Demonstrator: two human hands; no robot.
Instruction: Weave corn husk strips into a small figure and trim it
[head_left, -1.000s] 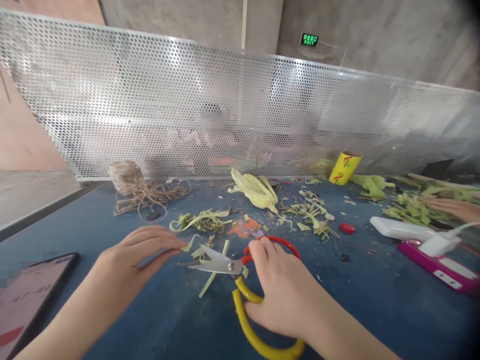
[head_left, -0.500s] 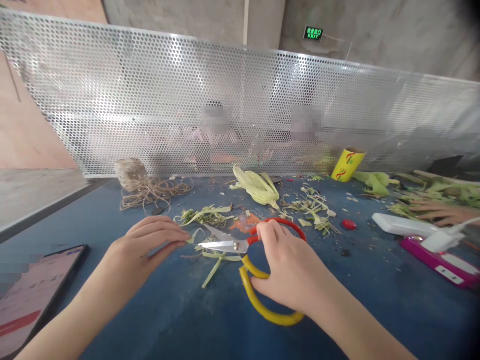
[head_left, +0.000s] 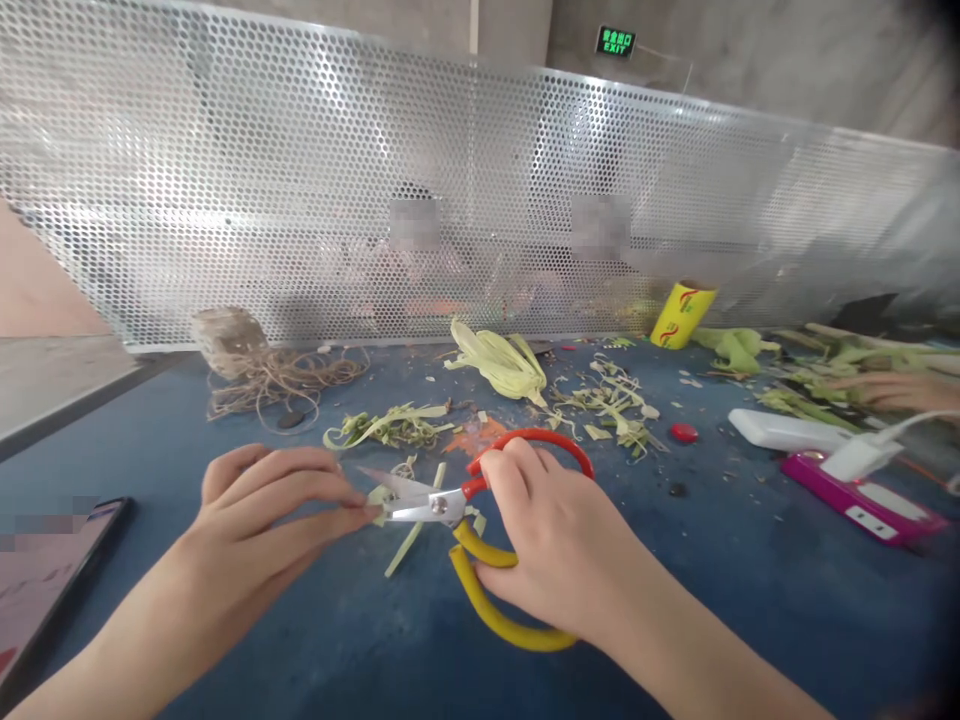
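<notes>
My right hand (head_left: 559,545) grips a pair of scissors (head_left: 480,520) with one red loop and one yellow loop, its blades parted and pointing left. My left hand (head_left: 262,520) pinches a thin pale green leaf strip (head_left: 377,497) right at the blade tips. More cut strips (head_left: 411,536) lie on the blue table (head_left: 375,640) under the blades.
A twine spool (head_left: 225,340) and loose twine sit back left, a folded leaf bundle (head_left: 499,365) and leaf scraps (head_left: 390,428) behind the scissors. A phone (head_left: 45,580) lies at left. A yellow roll (head_left: 681,312), white charger (head_left: 787,430), pink phone (head_left: 870,495) and another person's hand (head_left: 892,392) are at right. A perforated metal screen (head_left: 300,200) backs the table.
The scissors and both hands have shifted slightly left and nearer to me. The blades were nearly closed half a second ago and are parted again around the strip.
</notes>
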